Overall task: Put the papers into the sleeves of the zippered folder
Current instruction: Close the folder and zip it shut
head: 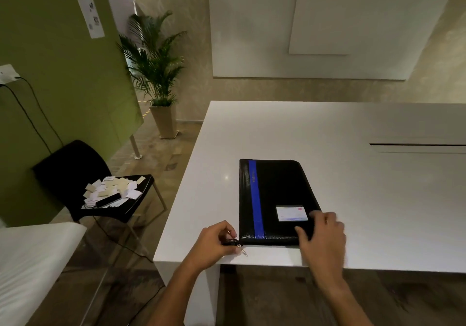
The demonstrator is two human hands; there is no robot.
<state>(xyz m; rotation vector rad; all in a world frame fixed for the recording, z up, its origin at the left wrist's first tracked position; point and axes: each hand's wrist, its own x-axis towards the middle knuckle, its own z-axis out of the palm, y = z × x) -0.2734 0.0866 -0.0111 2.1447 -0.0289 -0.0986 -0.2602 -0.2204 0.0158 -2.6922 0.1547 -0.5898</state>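
Note:
A black zippered folder [274, 197] with a blue stripe and a small white label lies closed on the white table [353, 187], near its front edge. My left hand [214, 242] pinches the zipper pull [233, 243] at the folder's near left corner. My right hand [322, 237] presses flat on the folder's near right corner, fingers spread over the cover. A pile of small papers [111, 190] lies on a black chair to the left, away from the table.
The black chair [75, 169] stands left of the table with a dark phone-like object among the papers. A cable runs across the floor. A potted palm [156, 73] stands beyond. A slot [416, 146] cuts the tabletop at right. A white surface [32, 262] sits at lower left.

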